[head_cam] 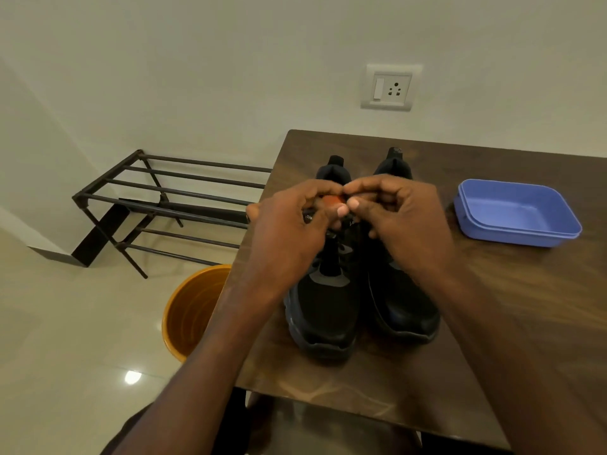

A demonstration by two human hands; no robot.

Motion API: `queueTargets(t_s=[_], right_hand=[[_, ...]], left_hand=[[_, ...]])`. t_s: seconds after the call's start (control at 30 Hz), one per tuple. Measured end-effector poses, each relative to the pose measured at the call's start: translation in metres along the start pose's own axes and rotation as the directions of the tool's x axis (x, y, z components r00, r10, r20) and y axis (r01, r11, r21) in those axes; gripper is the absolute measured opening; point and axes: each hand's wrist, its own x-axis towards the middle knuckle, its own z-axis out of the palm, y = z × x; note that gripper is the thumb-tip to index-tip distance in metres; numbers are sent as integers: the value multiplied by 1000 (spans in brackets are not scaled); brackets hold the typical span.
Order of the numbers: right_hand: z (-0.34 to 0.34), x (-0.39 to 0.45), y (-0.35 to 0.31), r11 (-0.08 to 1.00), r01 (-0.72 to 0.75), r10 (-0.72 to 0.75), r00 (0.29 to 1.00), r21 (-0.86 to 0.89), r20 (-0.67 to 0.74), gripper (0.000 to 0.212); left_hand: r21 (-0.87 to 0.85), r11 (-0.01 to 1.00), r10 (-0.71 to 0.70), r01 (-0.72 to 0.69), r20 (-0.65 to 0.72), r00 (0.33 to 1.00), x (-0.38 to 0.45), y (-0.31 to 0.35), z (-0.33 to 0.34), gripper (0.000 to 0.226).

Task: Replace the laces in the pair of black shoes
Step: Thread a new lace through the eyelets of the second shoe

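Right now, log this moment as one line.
hands: left, right meet above black shoes | held: small orange item | blue tub: on table

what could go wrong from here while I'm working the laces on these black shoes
The left hand and right hand pinch something small over the shoes, hiding the eyelets, so a hole might be skipped. A tug could slide the left shoe off the table edge toward the orange bucket.
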Motion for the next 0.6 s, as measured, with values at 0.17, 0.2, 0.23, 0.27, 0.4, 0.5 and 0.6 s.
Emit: queueTargets(t_s=[0.17,0.2,0.23,0.27,0.4,0.5,0.6], right_hand=[[11,-1,10,1000,-20,18,986,-14,-165,16],[15,1,10,1000,3,-5,993,-20,-120,16],[18,2,11,999,22,-25,996,-36,-88,16],[20,3,12,998,44,-47,996,-41,-72,16],[25,11,19,984,79,-100,987,-163,-128,26],[23,16,29,826,152,-177,984,-543,7,41],[23,17,36,756,168,-124,986,-632,114,43]], left_hand=[[3,1000,-26,26,-55,998,-1,-9,0,12],[-8,1000,-19,18,-52,998,-1,-9,0,15],[-43,999,-16,14,-46,999,0,-10,2,18],[-74,997,-14,10,-50,999,1,-10,3,18],[-11,1000,6,-8,-157,988,-2,-20,15,11],[25,1000,7,-2,-176,984,-2,-27,21,17],[63,997,47,-37,-170,984,2,-30,24,20]])
